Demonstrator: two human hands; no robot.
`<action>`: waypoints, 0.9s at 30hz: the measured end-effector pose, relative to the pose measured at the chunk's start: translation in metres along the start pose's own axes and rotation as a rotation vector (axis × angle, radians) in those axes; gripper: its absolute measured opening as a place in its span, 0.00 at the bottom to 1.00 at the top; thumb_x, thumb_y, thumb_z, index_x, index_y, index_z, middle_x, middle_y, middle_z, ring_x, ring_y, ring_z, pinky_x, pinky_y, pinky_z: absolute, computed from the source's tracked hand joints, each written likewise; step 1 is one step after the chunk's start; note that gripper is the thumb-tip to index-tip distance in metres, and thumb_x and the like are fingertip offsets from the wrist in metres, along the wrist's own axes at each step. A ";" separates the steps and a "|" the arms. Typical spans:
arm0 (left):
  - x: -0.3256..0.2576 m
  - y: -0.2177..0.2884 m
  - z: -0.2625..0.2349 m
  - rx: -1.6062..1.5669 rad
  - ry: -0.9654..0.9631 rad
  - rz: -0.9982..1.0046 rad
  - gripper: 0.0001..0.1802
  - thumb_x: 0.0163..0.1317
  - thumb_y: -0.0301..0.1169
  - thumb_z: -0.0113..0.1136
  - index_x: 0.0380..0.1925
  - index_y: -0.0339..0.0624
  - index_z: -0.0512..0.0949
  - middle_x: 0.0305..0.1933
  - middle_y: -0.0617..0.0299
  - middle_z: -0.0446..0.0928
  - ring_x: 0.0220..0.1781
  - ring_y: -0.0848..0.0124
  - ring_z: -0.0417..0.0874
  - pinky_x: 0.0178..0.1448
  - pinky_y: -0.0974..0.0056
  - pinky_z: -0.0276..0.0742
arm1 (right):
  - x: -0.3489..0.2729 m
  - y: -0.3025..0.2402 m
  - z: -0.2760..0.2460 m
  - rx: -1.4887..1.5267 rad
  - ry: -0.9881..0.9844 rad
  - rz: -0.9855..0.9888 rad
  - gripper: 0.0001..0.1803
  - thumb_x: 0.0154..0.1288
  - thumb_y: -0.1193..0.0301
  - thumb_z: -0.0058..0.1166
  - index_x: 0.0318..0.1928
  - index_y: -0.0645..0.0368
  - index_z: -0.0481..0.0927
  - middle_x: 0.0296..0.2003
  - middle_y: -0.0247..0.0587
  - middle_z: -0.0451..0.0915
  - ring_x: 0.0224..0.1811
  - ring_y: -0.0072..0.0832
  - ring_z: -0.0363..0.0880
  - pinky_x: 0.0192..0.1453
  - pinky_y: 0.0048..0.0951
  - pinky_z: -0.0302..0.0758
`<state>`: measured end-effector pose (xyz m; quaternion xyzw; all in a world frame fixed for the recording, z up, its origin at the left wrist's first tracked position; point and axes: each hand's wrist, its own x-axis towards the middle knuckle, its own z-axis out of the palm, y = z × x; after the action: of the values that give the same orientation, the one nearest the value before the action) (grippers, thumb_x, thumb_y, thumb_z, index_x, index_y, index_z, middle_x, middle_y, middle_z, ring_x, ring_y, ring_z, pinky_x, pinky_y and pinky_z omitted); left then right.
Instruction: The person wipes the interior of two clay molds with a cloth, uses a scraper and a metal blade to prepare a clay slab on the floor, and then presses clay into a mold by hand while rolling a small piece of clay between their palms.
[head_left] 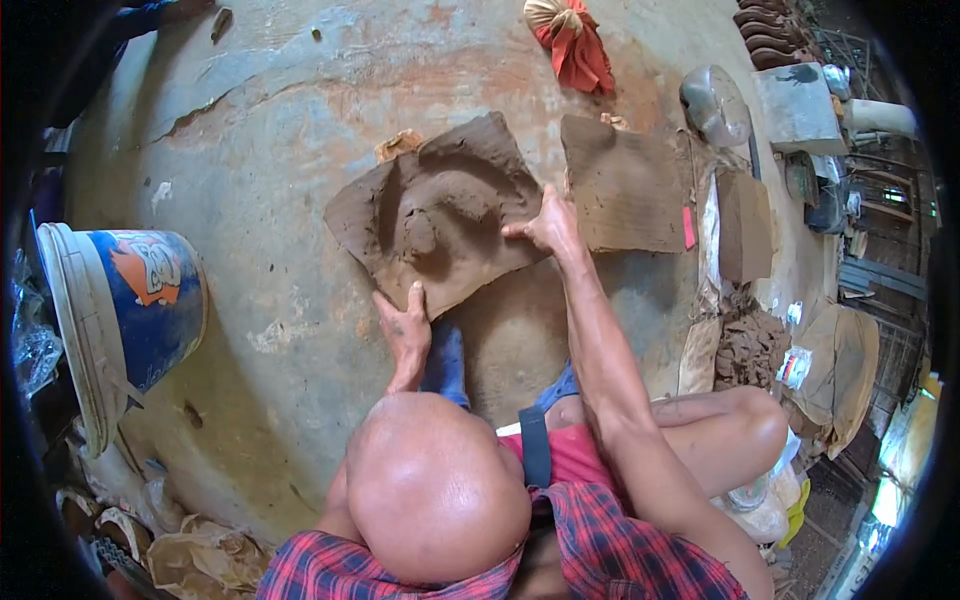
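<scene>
A brown slab of wet clay [465, 270] is tilted in front of me, with a raised curved ridge and hollows pressed into its face. My left hand [405, 328] holds its lower left edge, thumb on top and the other fingers partly hidden. At the right edge, my right hand [550, 222] grips the slab, its thumb lying over the clay surface. Just to the right of that hand rests a second, flatter clay slab [625, 190]. A little reddish-brown material shows behind the upper edge of the held slab.
A blue and white bucket [150, 300] stands on the left. A red cloth bundle [580, 50] lies at the far side, near a rounded grey pot [715, 105]. On the right are a clay block [745, 225] and a lumpy clay heap [750, 348]. Crumpled brown sheeting [210, 560] lies lower left.
</scene>
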<state>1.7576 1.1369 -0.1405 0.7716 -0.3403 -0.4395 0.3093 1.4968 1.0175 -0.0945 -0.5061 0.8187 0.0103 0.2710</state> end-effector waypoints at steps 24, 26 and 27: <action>0.040 -0.031 -0.012 -0.154 -0.089 -0.112 0.46 0.68 0.40 0.73 0.75 0.23 0.61 0.63 0.44 0.79 0.57 0.63 0.83 0.59 0.62 0.81 | -0.060 0.031 -0.066 0.065 0.650 -0.241 0.44 0.51 0.46 0.78 0.63 0.58 0.80 0.52 0.51 0.85 0.52 0.50 0.85 0.57 0.48 0.82; 0.050 -0.007 -0.030 -0.190 -0.305 -0.108 0.35 0.69 0.39 0.72 0.67 0.28 0.71 0.57 0.51 0.83 0.51 0.67 0.85 0.56 0.64 0.82 | -0.042 0.073 -0.116 0.087 0.987 -0.203 0.18 0.69 0.55 0.66 0.44 0.57 0.88 0.41 0.50 0.87 0.44 0.49 0.86 0.48 0.46 0.82; 0.074 -0.015 -0.047 -0.193 -0.264 -0.011 0.25 0.69 0.37 0.71 0.59 0.32 0.78 0.51 0.56 0.85 0.48 0.68 0.86 0.54 0.64 0.82 | -0.021 0.100 -0.124 0.197 0.974 -0.070 0.16 0.73 0.57 0.61 0.46 0.57 0.87 0.40 0.52 0.86 0.44 0.50 0.85 0.48 0.48 0.80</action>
<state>1.8320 1.0948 -0.1670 0.6757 -0.3298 -0.5696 0.3321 1.3662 1.0473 -0.0050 -0.4513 0.8300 -0.3135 -0.0961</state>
